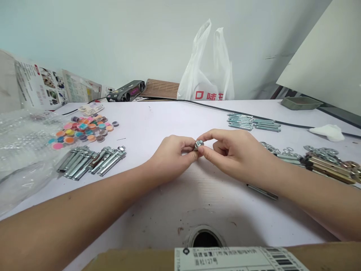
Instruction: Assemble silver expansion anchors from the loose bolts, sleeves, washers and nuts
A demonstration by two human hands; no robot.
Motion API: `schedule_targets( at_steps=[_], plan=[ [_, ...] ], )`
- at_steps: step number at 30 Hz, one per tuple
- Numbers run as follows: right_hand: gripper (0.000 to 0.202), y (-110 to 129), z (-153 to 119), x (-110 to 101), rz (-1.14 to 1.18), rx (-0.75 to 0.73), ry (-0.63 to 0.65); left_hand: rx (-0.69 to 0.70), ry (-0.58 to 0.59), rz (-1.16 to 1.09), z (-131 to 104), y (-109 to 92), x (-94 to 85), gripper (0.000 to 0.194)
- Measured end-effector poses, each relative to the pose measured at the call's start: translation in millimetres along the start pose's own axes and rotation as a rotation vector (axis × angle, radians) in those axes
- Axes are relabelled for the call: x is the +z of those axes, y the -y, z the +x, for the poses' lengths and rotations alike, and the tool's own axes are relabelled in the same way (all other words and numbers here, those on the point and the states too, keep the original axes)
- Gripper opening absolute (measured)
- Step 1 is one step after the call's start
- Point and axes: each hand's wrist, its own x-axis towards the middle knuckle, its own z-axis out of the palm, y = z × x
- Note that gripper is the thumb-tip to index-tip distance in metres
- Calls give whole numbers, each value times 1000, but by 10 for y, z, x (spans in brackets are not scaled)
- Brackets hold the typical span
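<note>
At the middle of the table, my left hand (172, 158) is closed around an anchor bolt, most of which the fingers hide. Only its end with a silver hex nut (199, 143) shows, pointing up and toward my right. The thumb and index finger of my right hand (235, 152) pinch that nut, the other fingers curled in. Left of my hands lies a row of assembled anchor bolts (91, 162) with sleeves and nuts. Silver threaded rods (252, 122) are lined up beyond my right hand. Washers and nuts (321, 152) lie beside brass-coloured sleeves (329, 169) at the right.
Clear plastic bags (25, 150) and colourful round caps (84, 130) lie at the left. A white carrier bag (207, 79) stands at the back, near a black cable (208, 105). A labelled cardboard box (135, 259) is at the front edge, by a round table hole (205, 239).
</note>
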Motion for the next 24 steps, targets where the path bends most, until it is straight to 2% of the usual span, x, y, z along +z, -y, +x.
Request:
schedule_targets(
  at_steps=[5,9,13,19,24],
  plan=[
    [28,7,-17,28,-250,-46,-129,55,-117,151,-25,5,21,21],
    [31,-8,-37,65,-500,-127,-215,85,-157,184,-40,6,30,17],
    [33,22,-33,48,-645,-170,-191,103,-188,203,-40,3,36,20],
    [25,44,-28,-9,-718,-214,-60,97,-185,195,-36,-9,34,18],
    [26,14,-36,-13,-719,-218,-101,100,-181,232,-33,11,32,18]
  ],
)
